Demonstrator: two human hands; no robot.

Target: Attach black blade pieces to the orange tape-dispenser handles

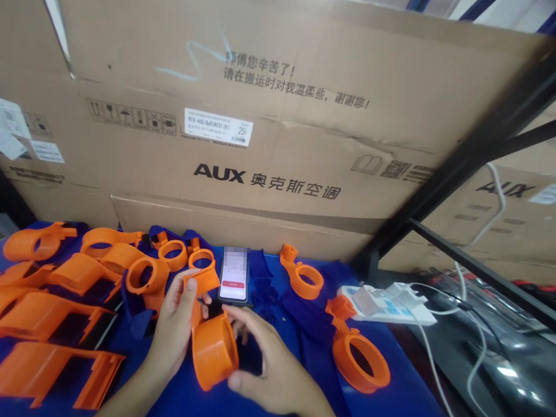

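Note:
An orange plastic tape dispenser (214, 353), with a ring-shaped hub, is held up over the blue surface between my two hands. My left hand (174, 321) grips its upper arm, the thumb lying along the near side. My right hand (271, 362) curves around the right of the hub, with the index fingertip at its upper edge and the thumb at its lower right. The other fingers of that hand are partly hidden behind the hub. Just beyond the dispenser a phone (234, 280) with a lit screen leans upright.
Several orange tape dispensers (35, 370) crowd the left side. Dark blue plastic parts (303, 314) lie right of the phone. Two more orange ring pieces (361, 363) (302, 277) are on the right, near a white power strip (388, 305) with cables. Large cardboard boxes (280, 147) stand behind.

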